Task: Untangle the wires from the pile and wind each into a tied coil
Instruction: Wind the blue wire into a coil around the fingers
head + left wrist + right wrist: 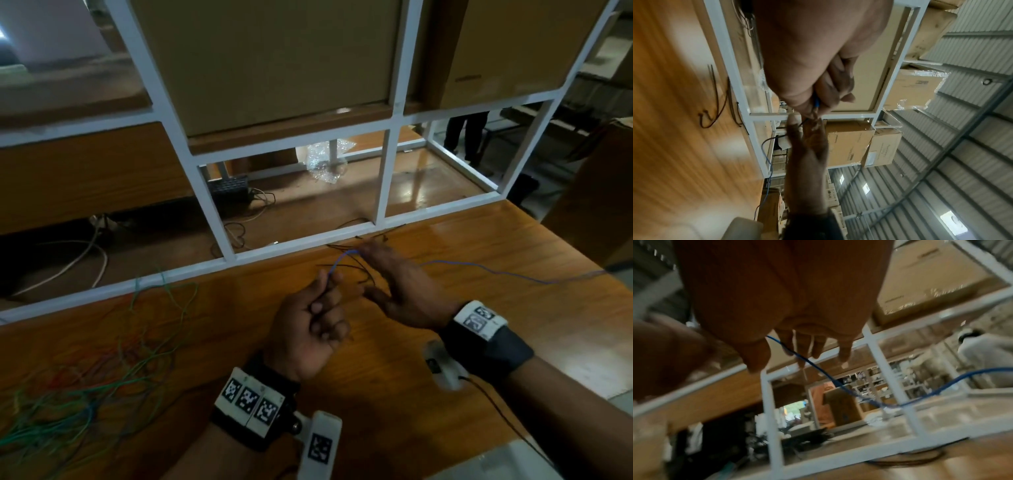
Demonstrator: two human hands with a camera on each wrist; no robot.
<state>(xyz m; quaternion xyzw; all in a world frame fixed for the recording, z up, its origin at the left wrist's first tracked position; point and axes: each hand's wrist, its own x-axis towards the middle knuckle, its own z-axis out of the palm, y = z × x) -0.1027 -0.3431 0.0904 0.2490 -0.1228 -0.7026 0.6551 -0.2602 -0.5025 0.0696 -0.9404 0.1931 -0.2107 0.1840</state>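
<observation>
A thin blue wire (pixel 507 274) runs from the right across the wooden table (pixel 445 342) to my hands. My left hand (pixel 323 291) has its fingers curled and pinches the wire's end between thumb and forefinger; the left wrist view shows this pinch on the blue wire (pixel 816 102). My right hand (pixel 387 274) is held flat with straight fingers, and the blue wire (pixel 818 368) passes across those fingers (pixel 813 347). A tangled pile of green, red and blue wires (pixel 85 383) lies on the table at the left.
A few dark wires (pixel 356 265) lie on the table under my hands, beside a white metal frame (pixel 301 243) along the table's far edge. Behind it are cardboard boxes (pixel 274 61), a black box with cables (pixel 229 188) and crumpled plastic (pixel 325 161).
</observation>
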